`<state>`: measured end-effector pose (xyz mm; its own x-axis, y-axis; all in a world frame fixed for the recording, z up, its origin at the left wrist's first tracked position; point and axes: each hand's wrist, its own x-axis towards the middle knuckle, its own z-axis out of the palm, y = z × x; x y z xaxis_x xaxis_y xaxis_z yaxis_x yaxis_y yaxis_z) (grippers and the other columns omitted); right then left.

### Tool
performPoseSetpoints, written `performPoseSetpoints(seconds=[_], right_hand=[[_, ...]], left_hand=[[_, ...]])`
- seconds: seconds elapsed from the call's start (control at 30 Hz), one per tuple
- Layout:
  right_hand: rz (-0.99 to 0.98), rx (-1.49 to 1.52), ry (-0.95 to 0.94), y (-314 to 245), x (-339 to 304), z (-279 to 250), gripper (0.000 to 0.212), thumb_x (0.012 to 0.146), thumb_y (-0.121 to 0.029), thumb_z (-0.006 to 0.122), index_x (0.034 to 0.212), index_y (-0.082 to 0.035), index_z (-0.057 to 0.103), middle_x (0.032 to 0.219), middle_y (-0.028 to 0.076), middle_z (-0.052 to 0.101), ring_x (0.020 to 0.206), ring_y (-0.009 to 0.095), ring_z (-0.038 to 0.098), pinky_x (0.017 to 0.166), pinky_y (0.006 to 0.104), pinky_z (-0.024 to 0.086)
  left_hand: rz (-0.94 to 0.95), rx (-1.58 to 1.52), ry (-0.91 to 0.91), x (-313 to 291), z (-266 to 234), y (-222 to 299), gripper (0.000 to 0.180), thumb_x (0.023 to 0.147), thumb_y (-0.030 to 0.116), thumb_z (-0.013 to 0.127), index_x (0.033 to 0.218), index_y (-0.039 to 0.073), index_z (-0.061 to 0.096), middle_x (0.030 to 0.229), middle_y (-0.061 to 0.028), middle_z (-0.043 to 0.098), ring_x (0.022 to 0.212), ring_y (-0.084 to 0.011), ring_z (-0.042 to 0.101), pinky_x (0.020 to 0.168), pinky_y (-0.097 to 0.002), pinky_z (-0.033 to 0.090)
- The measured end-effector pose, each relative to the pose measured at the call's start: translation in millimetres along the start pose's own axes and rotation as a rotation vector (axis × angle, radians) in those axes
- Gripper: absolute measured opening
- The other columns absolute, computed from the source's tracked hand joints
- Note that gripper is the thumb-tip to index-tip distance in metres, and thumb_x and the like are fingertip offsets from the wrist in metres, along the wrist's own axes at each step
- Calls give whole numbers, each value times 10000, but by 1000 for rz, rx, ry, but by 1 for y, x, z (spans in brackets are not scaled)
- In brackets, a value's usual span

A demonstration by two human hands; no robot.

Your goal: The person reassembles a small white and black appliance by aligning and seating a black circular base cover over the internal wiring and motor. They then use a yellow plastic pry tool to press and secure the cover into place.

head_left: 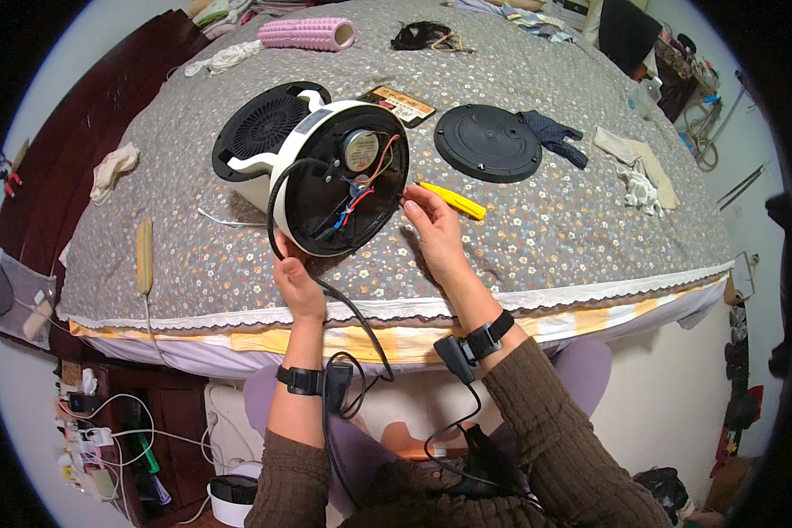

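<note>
A white-and-black round electric appliance (339,189) lies tilted on the bed, its open base facing me. Inside show a silver motor (361,150) and red, blue and yellowish wires (354,207). My left hand (297,283) grips the base's lower left edge, where the black power cord (277,211) runs down. At the right rim, my right hand (433,231) has its fingertips bent against the edge; whether something small is between them is hidden. Just beyond that hand lies a yellow-handled tool (456,201). A round black cover (488,143) rests farther right.
Behind the appliance lies a flat patterned box (400,105). A dark cloth (556,137), white socks (638,167) and a pink foam roller (306,34) are spread over the flowered bedcover (537,233). A beige stick with a cord (144,255) lies left. Cords trail over my lap.
</note>
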<state>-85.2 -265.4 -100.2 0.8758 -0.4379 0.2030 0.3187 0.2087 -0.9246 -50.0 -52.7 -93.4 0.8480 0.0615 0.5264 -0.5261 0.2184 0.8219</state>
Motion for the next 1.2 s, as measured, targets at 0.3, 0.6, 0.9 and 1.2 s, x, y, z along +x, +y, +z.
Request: performPoseSetpoints(seconds=[0.3, 0.6, 0.9, 1.2], right_hand=[[29, 58, -5, 4, 3, -3, 363, 1008, -165, 632, 1317, 19, 585, 1224, 85, 662, 1094, 159, 641, 957, 291, 500], [28, 165, -31, 4, 5, -3, 328, 1003, -120, 614, 1293, 30, 590, 1171, 86, 661, 1044, 150, 641, 938, 285, 509], [10, 226, 2, 5, 4, 2, 329, 974, -62, 632, 1292, 13, 590, 1097, 56, 644, 987, 118, 616, 912, 254, 503], [-82, -145, 112, -12, -8, 17, 121, 883, -87, 731, 954, 5, 698, 857, 36, 611, 733, 93, 579, 674, 248, 488]], left_hand=[[-296, -298, 132, 16, -15, 8, 302, 1086, 363, 457, 1115, 68, 514, 823, -11, 455, 704, -113, 434, 632, -285, 339], [-331, -254, 62, 16, -16, 5, 321, 1087, 346, 479, 828, 157, 469, 573, 86, 320, 463, -40, 292, 430, -246, 217], [-384, -131, 40, 15, -13, -1, 316, 1072, 382, 506, 846, 161, 517, 549, 101, 328, 427, -38, 282, 411, -251, 172], [-429, -284, -40, 23, -17, -18, 390, 1016, 228, 561, 1299, -38, 599, 1303, -153, 652, 1157, -280, 658, 1013, -392, 529]])
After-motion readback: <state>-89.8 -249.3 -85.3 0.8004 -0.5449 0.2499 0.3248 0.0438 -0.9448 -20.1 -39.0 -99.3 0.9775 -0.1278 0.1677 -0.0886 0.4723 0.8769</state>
